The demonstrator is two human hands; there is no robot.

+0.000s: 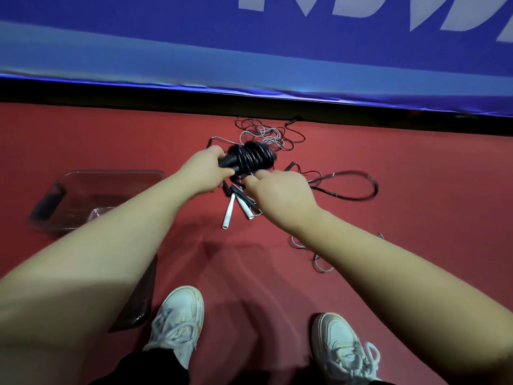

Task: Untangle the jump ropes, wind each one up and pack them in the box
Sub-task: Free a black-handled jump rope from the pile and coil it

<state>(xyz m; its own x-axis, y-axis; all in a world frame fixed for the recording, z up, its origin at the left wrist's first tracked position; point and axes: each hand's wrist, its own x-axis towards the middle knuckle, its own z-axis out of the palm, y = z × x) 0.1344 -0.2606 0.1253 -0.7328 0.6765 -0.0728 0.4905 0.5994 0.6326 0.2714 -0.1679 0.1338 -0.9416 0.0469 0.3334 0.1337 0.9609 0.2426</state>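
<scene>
My left hand grips the black handles of a jump rope, with black cord wound round them in a thick coil. My right hand pinches the loose end of that black cord, which trails off to the right in a blurred loop. Beneath my hands lie two white handles on the red floor. A tangle of thin grey and black ropes lies beyond the coil. The clear plastic box sits on the floor to the left, with a dark object in it.
A blue banner with a black base runs along the far side. A grey cord curls on the floor under my right forearm. My two white shoes stand at the bottom of the view.
</scene>
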